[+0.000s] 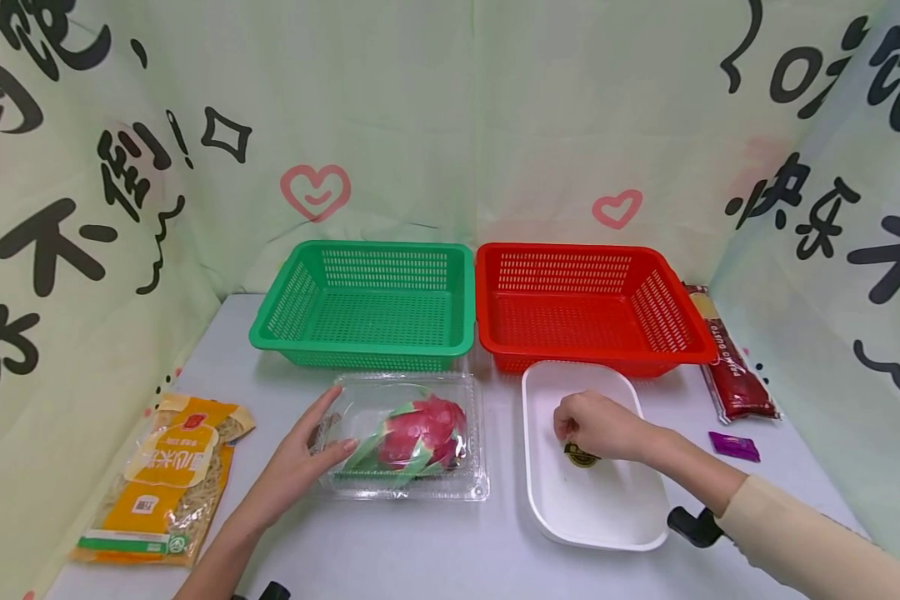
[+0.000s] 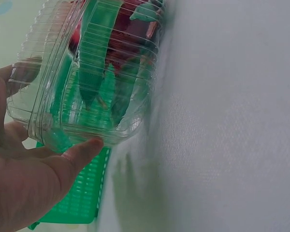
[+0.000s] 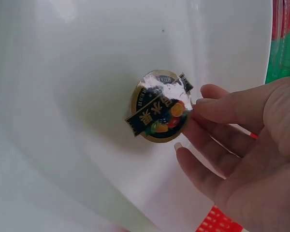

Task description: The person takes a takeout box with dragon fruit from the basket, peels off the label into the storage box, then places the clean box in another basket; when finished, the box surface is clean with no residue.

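Note:
My left hand (image 1: 303,454) holds the left end of a clear plastic clamshell box (image 1: 478,433), its thumb and fingers spread around that end. Inside the box lies a pink dragon fruit (image 1: 423,433) with green scales. Over the white tray (image 1: 536,492), my right hand (image 1: 607,425) pinches a round black-and-gold fruit sticker (image 3: 159,106) by its edge. Printed fruits and a dark banner with characters show on the sticker in the right wrist view. In the left wrist view, the thumb (image 2: 84,152) presses near a corner of the box.
A green basket (image 1: 360,354) and a red basket (image 1: 600,354) stand side by side at the back. An orange-and-clear food bag (image 1: 157,483) lies at the left. At the right are a dark red packet (image 1: 742,379) and a small purple packet (image 1: 735,446).

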{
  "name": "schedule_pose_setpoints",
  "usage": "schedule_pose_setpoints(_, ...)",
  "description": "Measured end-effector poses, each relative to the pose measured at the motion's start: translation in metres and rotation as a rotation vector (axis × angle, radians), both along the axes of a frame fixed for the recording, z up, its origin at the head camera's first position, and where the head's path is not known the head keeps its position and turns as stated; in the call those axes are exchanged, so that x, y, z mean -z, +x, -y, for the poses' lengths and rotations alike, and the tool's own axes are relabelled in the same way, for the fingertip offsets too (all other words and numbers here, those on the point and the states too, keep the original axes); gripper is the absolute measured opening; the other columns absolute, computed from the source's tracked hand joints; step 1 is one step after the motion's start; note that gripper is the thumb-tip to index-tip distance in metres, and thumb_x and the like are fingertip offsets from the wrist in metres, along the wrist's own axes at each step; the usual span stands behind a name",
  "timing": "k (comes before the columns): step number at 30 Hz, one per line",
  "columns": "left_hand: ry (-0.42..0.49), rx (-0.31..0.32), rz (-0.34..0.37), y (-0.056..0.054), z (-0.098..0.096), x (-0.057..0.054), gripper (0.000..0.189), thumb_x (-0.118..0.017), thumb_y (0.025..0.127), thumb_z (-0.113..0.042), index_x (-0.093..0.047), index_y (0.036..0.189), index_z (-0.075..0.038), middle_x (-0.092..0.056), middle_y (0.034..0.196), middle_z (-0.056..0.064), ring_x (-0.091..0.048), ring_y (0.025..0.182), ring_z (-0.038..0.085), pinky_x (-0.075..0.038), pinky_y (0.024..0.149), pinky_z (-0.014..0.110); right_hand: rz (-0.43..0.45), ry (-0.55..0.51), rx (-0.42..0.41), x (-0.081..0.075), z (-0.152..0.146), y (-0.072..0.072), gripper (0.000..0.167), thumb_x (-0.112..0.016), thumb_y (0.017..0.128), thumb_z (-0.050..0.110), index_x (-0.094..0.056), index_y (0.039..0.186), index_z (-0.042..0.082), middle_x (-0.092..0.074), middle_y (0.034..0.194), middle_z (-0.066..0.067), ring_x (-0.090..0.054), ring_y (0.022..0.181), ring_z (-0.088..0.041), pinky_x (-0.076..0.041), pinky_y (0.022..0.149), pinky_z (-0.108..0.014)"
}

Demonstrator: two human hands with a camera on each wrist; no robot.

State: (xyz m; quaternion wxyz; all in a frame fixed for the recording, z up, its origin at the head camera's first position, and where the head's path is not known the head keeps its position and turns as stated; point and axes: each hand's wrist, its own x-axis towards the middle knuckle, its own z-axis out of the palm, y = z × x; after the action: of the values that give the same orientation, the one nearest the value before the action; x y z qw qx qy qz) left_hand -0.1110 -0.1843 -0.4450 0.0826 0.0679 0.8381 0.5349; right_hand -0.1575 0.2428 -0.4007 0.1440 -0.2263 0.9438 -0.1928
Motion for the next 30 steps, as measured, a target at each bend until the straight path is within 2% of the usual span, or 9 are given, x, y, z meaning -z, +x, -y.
schedule_pose_setpoints(4, -0.006, -0.001, 0.001, 0.0, 0.0, 0.0, 0.081, -0.068, 0.092, -0.04, -0.021, 0.158, -0.034, -0.015, 0.168, 0.006, -0.01, 0.154, 0.039, -0.018, 0.119, 0.067, 0.01, 0.005, 0.031, 0.0, 0.0, 0.0, 0.023, -0.069, 0.078, -0.007, -0.075, 0.088, 0.013, -0.069, 0.084, 0.0, -0.057, 0.08, -0.014, -0.061, 0.078, -0.034)
schedule_pose_setpoints(6, -0.007, 0.0, 0.002, 0.0, 0.0, 0.0, 0.081, -0.068, 0.092, -0.04, -0.021, 0.158, -0.034, -0.014, 0.168, 0.006, -0.01, 0.154, 0.039, -0.018, 0.119, 0.067, 0.013, 0.001, 0.042, 0.0, -0.001, 0.0, 0.024, -0.07, 0.079, -0.006, -0.075, 0.092, 0.012, -0.071, 0.089, 0.0, -0.061, 0.084, -0.016, -0.061, 0.083, -0.039)
schedule_pose_setpoints(11, 0.0, 0.003, 0.0, 0.0, 0.0, 0.0, 0.081, -0.068, 0.092, -0.04, -0.022, 0.158, -0.033, -0.014, 0.168, 0.006, -0.01, 0.154, 0.04, -0.018, 0.119, 0.068, -0.008, -0.014, 0.044, -0.002, -0.001, 0.002, 0.023, -0.071, 0.08, -0.004, -0.076, 0.097, 0.01, -0.073, 0.093, -0.002, -0.064, 0.089, -0.018, -0.061, 0.085, -0.042)
schedule_pose_setpoints(19, 0.013, -0.001, 0.007, -0.001, -0.001, 0.004, 0.081, -0.069, 0.092, -0.04, -0.021, 0.157, -0.037, -0.01, 0.169, 0.006, -0.006, 0.155, 0.038, -0.015, 0.12, 0.067, -0.023, -0.066, 0.066, -0.011, -0.011, 0.004, 0.024, -0.072, 0.085, 0.005, -0.074, 0.108, 0.01, -0.074, 0.103, -0.005, -0.065, 0.094, -0.018, -0.061, 0.082, -0.037)
schedule_pose_setpoints(27, 0.087, -0.036, 0.095, 0.001, -0.001, 0.002, 0.091, -0.066, 0.094, -0.037, -0.003, 0.159, -0.037, 0.001, 0.169, 0.004, 0.001, 0.155, 0.04, -0.012, 0.116, 0.074, -0.076, -0.206, 0.198, -0.023, -0.034, 0.003, 0.028, -0.068, 0.091, 0.011, -0.071, 0.118, 0.009, -0.073, 0.11, -0.011, -0.066, 0.095, -0.021, -0.062, 0.079, -0.034)
schedule_pose_setpoints(30, 0.102, -0.032, 0.112, 0.002, 0.0, 0.001, 0.09, -0.065, 0.095, -0.038, -0.003, 0.16, -0.036, 0.001, 0.169, 0.002, 0.002, 0.155, 0.039, -0.01, 0.116, 0.074, -0.094, -0.251, 0.259, -0.024, -0.045, 0.003, 0.029, -0.068, 0.093, 0.014, -0.07, 0.121, 0.008, -0.073, 0.112, -0.012, -0.068, 0.097, -0.023, -0.061, 0.078, -0.03)
